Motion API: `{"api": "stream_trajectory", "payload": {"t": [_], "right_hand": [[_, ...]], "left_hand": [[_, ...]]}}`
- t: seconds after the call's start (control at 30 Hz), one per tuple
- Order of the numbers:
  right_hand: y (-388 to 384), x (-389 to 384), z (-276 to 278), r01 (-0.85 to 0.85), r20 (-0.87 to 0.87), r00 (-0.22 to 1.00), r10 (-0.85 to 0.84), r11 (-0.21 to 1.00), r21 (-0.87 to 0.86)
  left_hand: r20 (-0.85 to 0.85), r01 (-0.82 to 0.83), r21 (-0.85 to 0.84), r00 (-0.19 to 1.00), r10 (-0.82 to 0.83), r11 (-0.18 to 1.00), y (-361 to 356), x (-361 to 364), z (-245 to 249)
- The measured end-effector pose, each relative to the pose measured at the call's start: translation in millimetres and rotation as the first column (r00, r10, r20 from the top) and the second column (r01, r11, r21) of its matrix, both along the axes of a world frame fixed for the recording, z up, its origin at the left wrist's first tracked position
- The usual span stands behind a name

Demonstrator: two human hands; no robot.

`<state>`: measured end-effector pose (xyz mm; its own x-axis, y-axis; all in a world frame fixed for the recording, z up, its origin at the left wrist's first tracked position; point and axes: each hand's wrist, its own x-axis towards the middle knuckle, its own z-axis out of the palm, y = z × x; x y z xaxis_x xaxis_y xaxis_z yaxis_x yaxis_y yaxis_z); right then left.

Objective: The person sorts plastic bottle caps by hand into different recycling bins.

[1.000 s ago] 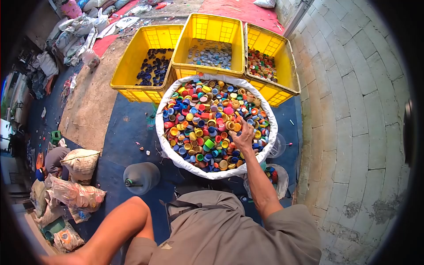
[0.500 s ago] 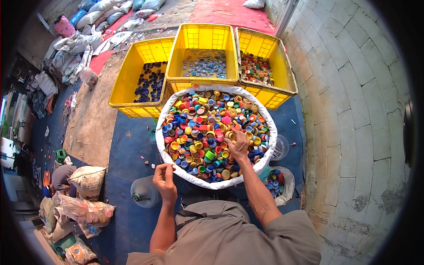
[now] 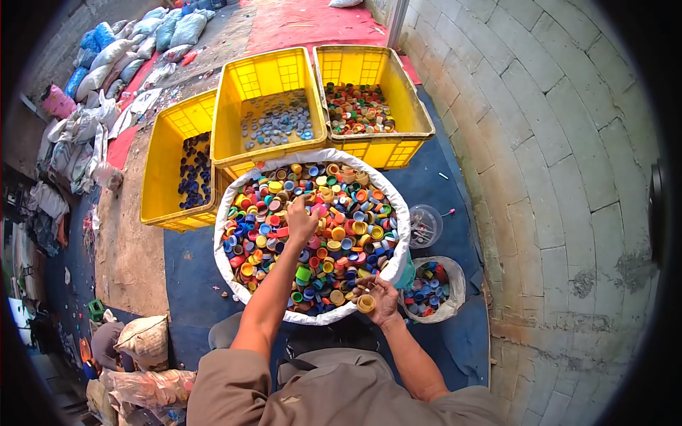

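Note:
A round white-rimmed sack is full of mixed colourful bottle caps. My left hand reaches over the upper middle of the pile, its fingers bent down among the caps; what they hold, if anything, is hidden. At the sack's lower right rim, my right hand has its fingers curled around tan caps. Beyond the sack are three yellow crates: one with dark blue caps, one with pale blue and grey caps, and one with red, orange, green and white caps.
Right of the sack stand a clear round container and a small white bag of caps. A block wall rises on the right. Stuffed sacks lie at the lower left, beside a partly visible bent person.
The view has swung right. My left hand has moved from the near rim into the pile. My right hand has withdrawn from the pile to the near right rim, with tan caps in it.

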<state>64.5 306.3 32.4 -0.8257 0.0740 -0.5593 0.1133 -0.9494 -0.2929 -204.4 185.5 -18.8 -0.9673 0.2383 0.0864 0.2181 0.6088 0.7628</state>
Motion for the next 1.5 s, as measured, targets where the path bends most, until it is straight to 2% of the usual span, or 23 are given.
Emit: {"api": "stream_trajectory", "payload": {"t": [0.03,0.07,0.17,0.23,0.3,0.53,0.63,0.7,0.73,0.77,0.83,0.87,0.9,0.93,0.97,1.0,1.03,1.1,1.17,1.27,1.5], "right_hand": [[3.5,7.4,-4.0,0.009,0.014,1.0,-0.008,0.998,-0.06],[6.2,11.9,-3.6,0.016,0.047,0.999,-0.013,0.998,-0.065],[14.9,25.2,-3.7,0.055,0.124,0.991,-0.044,0.995,-0.079],[18.3,35.1,-10.8,0.107,0.145,0.985,-0.093,0.99,-0.091],[22.5,42.5,-13.2,0.107,0.194,0.976,-0.099,0.994,-0.033],[43.5,38.1,-19.4,0.141,0.213,0.966,-0.147,0.989,0.043],[52.0,23.9,-16.7,0.084,0.166,0.978,-0.126,0.968,0.238],[61.4,4.3,-16.1,0.037,0.086,0.994,-0.071,0.938,0.344],[68.5,-6.7,-17.2,-0.006,0.118,0.992,-0.049,0.906,0.424],[75.4,-25.2,-9.4,-0.048,0.149,0.988,-0.031,0.865,0.5],[91.2,-60.1,-17.6,-0.101,0.133,0.991,0.011,0.714,0.693],[95.6,-80.4,-2.3,-0.153,0.186,0.982,0.003,0.58,0.8],[108.0,-102.4,-22.3,-0.164,0.18,0.984,0.008,0.449,0.878],[116.7,-124.6,-27.3,-0.136,0.135,0.991,0.016,0.16,0.978],[122.3,-145.6,-18.1,-0.209,0.207,0.978,0.031,0.088,0.974],[127.9,-166.8,-20.3,-0.132,0.138,0.99,0.037,-0.13,0.983],[129.8,-187.3,-20.7,-0.189,0.193,0.981,0.012,-0.152,0.97],[134.3,-223.6,-25.7,-0.288,0.292,0.956,-0.005,-0.195,0.938],[133.0,-247.6,-21.1,-0.39,0.402,0.915,-0.041,-0.353,0.851],[134.7,-270.0,-37.8,-0.376,0.425,0.905,-0.002,-0.47,0.799],[130.3,-283.2,-55.7,-0.43,0.496,0.867,-0.047,-0.572,0.699]], "left_hand": [[0.016,0.017,-0.051,1.0,-0.017,0.999,7.1,-6.6,-7.3],[-0.031,0.029,-0.117,0.999,-0.033,0.993,13.0,-11.3,-11.2],[-0.002,0.049,-0.268,0.999,-0.051,0.962,30.0,-21.6,-15.1],[0.057,0.108,-0.293,0.994,-0.096,0.95,37.1,-31.5,-22.3],[0.091,0.126,-0.352,0.991,-0.1,0.927,44.5,-33.1,-16.9],[0.072,0.166,-0.287,0.986,-0.152,0.943,48.3,-38.4,-24.1],[-0.036,0.12,-0.174,0.991,-0.128,0.977,46.6,-38.4,-26.5],[-0.071,0.078,0.102,0.995,-0.071,0.992,42.4,-27.8,-17.5],[0.146,0.005,0.375,0.987,-0.064,0.927,38.6,-18.0,-7.8],[0.343,-0.122,0.601,0.932,-0.117,0.79,32.6,-6.8,3.1],[0.517,-0.356,0.818,0.799,-0.307,0.452,12.2,22.7,28.1],[0.579,-0.476,0.809,0.747,-0.328,0.345,4.6,41.0,48.3],[0.63,-0.586,0.775,0.688,-0.36,0.235,-2.7,58.4,61.5],[0.63,-0.651,0.749,0.641,-0.438,0.125,-12.4,73.0,59.7],[0.615,-0.712,0.702,0.592,-0.52,0.02,-20.3,87.6,57.2],[0.636,-0.747,0.665,0.551,-0.54,0.022,-24.4,101.9,59.6],[0.656,-0.781,0.624,0.507,-0.559,0.025,-27.8,117.1,61.8],[0.751,-0.834,0.544,0.435,-0.496,0.093,-31.4,141.2,58.8],[0.778,-0.861,0.499,0.398,-0.486,0.095,-37.6,160.0,47.1],[0.845,-0.887,0.444,0.369,-0.388,0.124,-42.8,176.5,57.1],[0.874,-0.883,0.439,0.375,-0.308,0.168,-69.3,186.2,52.9]]}}
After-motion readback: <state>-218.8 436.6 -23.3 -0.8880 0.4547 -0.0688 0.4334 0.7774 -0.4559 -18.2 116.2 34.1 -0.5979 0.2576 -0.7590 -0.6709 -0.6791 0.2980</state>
